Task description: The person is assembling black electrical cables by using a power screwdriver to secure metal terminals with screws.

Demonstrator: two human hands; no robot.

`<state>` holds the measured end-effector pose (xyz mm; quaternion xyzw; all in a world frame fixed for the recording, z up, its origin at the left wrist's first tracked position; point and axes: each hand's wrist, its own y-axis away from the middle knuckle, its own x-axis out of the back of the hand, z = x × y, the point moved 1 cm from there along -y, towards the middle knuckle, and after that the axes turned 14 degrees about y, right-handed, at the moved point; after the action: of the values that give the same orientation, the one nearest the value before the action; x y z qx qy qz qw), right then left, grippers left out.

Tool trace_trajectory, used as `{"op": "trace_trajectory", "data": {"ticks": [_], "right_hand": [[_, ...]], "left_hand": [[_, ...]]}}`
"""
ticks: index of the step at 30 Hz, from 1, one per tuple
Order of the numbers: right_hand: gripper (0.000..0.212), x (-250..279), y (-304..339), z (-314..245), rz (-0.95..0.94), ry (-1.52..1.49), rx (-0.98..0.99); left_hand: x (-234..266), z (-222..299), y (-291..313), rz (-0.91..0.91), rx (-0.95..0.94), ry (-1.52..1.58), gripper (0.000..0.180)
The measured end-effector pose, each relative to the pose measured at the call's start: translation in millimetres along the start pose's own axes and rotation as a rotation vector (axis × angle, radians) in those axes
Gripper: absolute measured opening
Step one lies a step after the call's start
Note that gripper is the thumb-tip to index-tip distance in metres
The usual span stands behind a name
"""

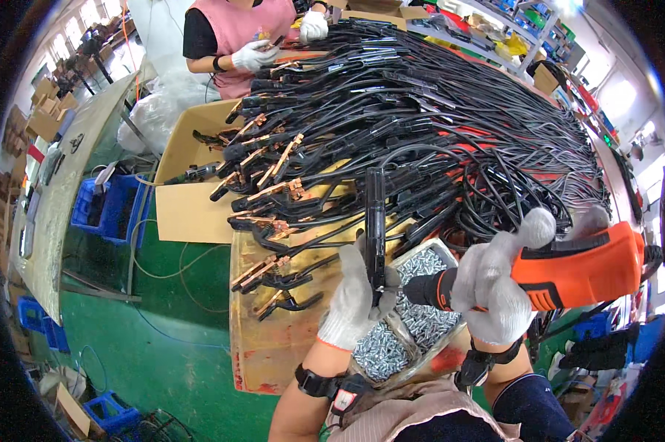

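Note:
My left hand (349, 303), in a white knit glove, is closed around the lower end of a black electrode holder handle (375, 210). The handle stands nearly upright, and a black cable arcs away from its top. My gloved right hand (498, 291) grips an orange and black power screwdriver (586, 267). Its black nose points left, close to the fingers of my left hand; whether it touches the handle I cannot tell. Beneath both hands is a divided tray (451, 254) full of small silvery screws (380, 352). Beyond lie several black electrode holders with copper jaws (281, 158).
A large bundle of black cables (494, 96) covers the worktable (262, 353). An open cardboard box (192, 214) stands at its left edge. Across the table, a person in a pink apron (233, 33) handles a small piece with gloved hands. Blue crates (111, 210) sit farther left.

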<state>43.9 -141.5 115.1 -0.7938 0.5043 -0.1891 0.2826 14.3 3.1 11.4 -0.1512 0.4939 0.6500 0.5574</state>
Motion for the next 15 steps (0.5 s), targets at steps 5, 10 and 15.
{"op": "trace_trajectory", "data": {"ticks": [5,10,15], "right_hand": [[0.064,-12,3,-8,0.146,0.026,-0.154],[0.058,-20,0,-11,0.228,0.093,-0.293],[0.053,-19,-5,-5,0.2,0.159,-0.341]], "left_hand": [[4,-2,-4,0.029,-0.026,-0.033,0.077],[8,-11,-13,-0.007,-0.075,0.015,0.077],[11,-13,-15,0.032,-0.047,0.052,0.075]]}}
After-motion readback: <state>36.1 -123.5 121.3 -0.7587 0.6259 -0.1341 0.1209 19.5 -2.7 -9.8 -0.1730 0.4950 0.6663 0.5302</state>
